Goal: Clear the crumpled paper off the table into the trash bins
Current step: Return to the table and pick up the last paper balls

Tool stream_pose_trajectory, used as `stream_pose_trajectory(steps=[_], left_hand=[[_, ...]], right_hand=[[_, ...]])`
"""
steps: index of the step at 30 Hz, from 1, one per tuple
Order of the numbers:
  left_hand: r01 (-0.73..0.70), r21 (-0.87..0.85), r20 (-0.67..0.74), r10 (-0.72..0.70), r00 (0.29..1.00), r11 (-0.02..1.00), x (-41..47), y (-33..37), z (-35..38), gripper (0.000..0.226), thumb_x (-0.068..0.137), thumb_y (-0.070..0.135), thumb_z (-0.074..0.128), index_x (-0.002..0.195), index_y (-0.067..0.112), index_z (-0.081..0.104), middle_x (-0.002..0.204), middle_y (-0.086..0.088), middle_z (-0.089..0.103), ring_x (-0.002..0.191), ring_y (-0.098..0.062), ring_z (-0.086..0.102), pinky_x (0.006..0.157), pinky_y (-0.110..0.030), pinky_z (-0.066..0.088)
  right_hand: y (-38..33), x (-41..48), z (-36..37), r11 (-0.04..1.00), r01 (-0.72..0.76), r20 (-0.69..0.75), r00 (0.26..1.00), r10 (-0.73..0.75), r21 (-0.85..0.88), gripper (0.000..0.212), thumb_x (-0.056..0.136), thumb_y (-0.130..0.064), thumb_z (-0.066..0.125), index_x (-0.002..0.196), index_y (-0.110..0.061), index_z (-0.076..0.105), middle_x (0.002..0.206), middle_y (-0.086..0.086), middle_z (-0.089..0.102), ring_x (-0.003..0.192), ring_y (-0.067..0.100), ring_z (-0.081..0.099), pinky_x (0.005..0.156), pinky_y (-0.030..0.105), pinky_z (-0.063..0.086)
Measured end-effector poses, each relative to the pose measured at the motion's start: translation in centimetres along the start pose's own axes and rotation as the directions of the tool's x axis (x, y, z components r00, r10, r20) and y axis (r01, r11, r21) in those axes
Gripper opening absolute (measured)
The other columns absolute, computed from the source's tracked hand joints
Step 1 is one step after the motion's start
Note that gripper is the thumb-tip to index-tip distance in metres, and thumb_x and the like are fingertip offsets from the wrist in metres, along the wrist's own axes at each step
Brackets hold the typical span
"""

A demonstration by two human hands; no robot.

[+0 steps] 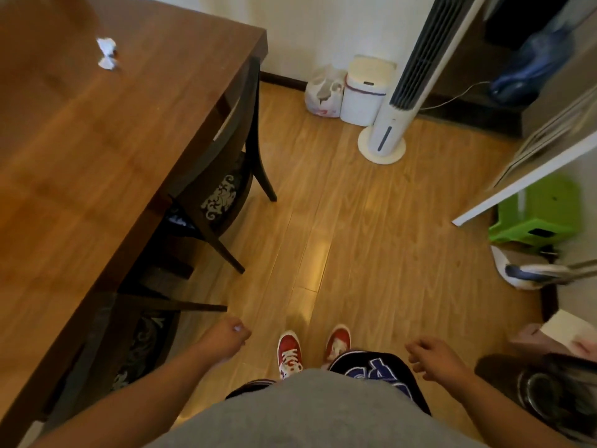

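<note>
Crumpled paper (107, 54) on table (97, 140)

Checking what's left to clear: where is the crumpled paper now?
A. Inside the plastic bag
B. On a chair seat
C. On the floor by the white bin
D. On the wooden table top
D: the crumpled paper lies on the wooden table, far from the white bin.

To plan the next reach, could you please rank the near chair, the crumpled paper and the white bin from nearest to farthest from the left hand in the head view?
From the left hand:
1. Near chair, just left of it, tucked under the table.
2. Crumpled paper, on the table's far part, up left.
3. White bin, by the far wall, up right.
</note>
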State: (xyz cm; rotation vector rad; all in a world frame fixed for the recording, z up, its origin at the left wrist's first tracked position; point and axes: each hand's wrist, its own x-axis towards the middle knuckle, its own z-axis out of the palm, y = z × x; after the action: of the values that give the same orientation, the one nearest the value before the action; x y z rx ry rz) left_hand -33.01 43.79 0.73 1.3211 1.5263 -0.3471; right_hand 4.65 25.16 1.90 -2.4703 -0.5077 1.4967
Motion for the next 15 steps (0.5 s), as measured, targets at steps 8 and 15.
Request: stream_pose_trajectory(steps=[8, 15], left_hand=[[-0.100, -0.067, 0.027, 0.102, 0.994, 0.993, 5.8, 12.8, -2.7, 0.020, 0.095, 0.035, 0.051, 0.090, 0.018, 0.061, 0.092, -0.005, 0.068, 0.082, -0.016, 0.063, 0.066, -0.027, 0.048], [0.060, -0.092, -0.020, -0.062, 0.998, 0.994, 10.6, 16.7, -5.5, 0.025, 0.095, 0.031, 0.053, 0.092, 0.009, 0.063, 0.079, -0.003, 0.064, 0.068, -0.013, 0.058, 0.058, -0.022, 0.045]], right_hand=[[-4.5, 8.5, -6.0, 0.992, -0.122, 0.051, 0.991, 0.124, -0.033, 0.026, 0.093, -0.025, 0.059, 0.087, -0.001, 0.062, 0.075, 0.012, 0.062, 0.059, 0.021, 0.054, 0.055, 0.029, 0.038], [-13.6, 17.0, -12.5, 0.984, -0.027, 0.084, 0.996, 0.042, -0.175, 0.028, 0.093, -0.028, 0.060, 0.082, -0.002, 0.062, 0.075, 0.012, 0.066, 0.058, 0.020, 0.057, 0.052, 0.026, 0.043]])
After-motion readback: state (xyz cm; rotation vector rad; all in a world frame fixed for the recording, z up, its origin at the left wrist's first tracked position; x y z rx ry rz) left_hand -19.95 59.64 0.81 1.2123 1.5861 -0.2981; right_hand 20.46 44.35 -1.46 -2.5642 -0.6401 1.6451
